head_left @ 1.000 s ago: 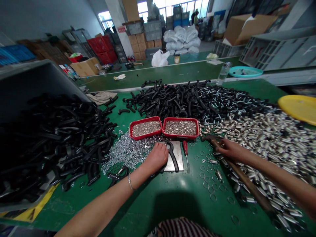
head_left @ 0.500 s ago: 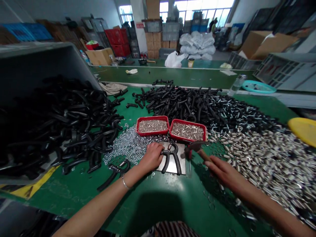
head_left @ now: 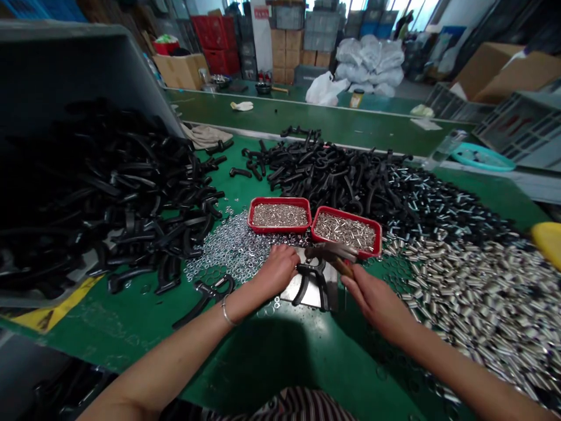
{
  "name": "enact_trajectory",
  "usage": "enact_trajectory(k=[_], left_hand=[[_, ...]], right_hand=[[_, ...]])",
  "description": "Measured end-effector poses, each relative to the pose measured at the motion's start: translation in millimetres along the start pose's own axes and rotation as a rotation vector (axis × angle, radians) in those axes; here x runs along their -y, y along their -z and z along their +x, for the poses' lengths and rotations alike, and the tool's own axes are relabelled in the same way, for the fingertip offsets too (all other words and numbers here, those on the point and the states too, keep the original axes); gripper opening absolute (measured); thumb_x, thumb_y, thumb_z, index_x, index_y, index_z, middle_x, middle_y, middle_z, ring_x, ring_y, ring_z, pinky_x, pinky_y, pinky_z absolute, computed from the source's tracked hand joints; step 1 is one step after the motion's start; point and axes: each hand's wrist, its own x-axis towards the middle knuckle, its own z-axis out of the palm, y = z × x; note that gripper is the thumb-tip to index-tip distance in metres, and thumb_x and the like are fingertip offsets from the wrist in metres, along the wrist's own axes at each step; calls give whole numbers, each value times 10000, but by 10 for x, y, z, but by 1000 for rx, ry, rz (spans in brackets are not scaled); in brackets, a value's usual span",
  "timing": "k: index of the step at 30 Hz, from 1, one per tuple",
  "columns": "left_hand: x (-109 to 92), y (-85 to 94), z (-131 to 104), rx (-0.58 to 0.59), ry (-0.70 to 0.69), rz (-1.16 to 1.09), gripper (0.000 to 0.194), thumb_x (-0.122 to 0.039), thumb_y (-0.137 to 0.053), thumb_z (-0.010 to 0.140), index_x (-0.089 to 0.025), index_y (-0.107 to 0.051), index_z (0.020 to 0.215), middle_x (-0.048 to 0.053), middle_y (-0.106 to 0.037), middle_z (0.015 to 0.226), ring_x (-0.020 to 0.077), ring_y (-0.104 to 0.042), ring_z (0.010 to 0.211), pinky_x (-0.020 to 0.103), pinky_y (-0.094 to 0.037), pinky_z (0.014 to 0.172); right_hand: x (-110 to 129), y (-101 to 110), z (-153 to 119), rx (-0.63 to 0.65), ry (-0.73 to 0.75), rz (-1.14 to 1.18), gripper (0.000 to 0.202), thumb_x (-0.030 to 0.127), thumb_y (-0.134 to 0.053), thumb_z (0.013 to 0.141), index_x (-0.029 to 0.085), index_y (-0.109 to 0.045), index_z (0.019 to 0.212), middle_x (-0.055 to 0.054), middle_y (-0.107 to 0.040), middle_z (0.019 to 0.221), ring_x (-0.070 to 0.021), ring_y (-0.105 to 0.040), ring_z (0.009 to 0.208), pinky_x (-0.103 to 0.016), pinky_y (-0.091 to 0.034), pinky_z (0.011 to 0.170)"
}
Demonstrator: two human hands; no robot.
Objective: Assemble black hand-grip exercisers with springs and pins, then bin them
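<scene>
On a metal plate (head_left: 287, 292) lies a black hand grip tool (head_left: 313, 283) with two legs pointing toward me. My left hand (head_left: 280, 269) is closed on its upper left end; the fingertips are partly hidden. My right hand (head_left: 366, 292) is wrapped round the wooden handle of a hammer (head_left: 335, 254). The hammer's head is over the upper part of the grip tool and hides it, so contact cannot be made out. A second black grip tool (head_left: 205, 298) rests on the green table, left of my left forearm.
Behind the plate stand two red trays (head_left: 279, 229) (head_left: 346, 234) of small metal parts. Silver rings (head_left: 236, 251) lie left, metal cylinders (head_left: 482, 310) right, black handles (head_left: 333, 175) behind. A grey crate (head_left: 144, 76) spills more handles at left.
The hammer and my right hand have moved left, from beside the plate to over the grip tool. My left hand stays at the tool's end. The camera view has shifted.
</scene>
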Motion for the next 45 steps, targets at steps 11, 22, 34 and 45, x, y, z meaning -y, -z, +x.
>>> enact_trajectory(k=[11,22,34,45], left_hand=[[-21,-14,12,53,-2,92,99,-207,-569,929,-146,-647,938,97,-619,1024,277,-518,1012,425,-374,910],[-23,192,-371,-3,-118,205,214,-193,-432,1008,-140,-639,1009,84,-648,956,234,-544,951,413,-355,927],[1267,699,-2122,48,309,-34,304,-254,-502,965,-249,-632,1239,77,-665,1215,237,-561,1146,400,-392,1005],[1339,389,-826,145,402,323,261,-86,-440,872,-113,-682,965,183,-656,961,300,-629,981,410,-475,910]], right_hand=[[-155,153,503,3,-56,-25,290,406,-434,985,189,-623,953,-107,-700,789,-216,-627,653,-326,-421,600],[-384,-44,-240,-101,-271,364,448,598,-633,792,219,-639,1032,-29,-693,790,-212,-617,654,-288,-462,549],[-684,-692,-997,-199,117,126,372,460,-613,884,285,-697,1202,-98,-684,1033,-270,-645,924,-415,-554,833],[-535,-364,-813,-265,156,-10,300,313,-477,1000,240,-610,1259,-109,-618,1169,-250,-552,1093,-428,-460,983]])
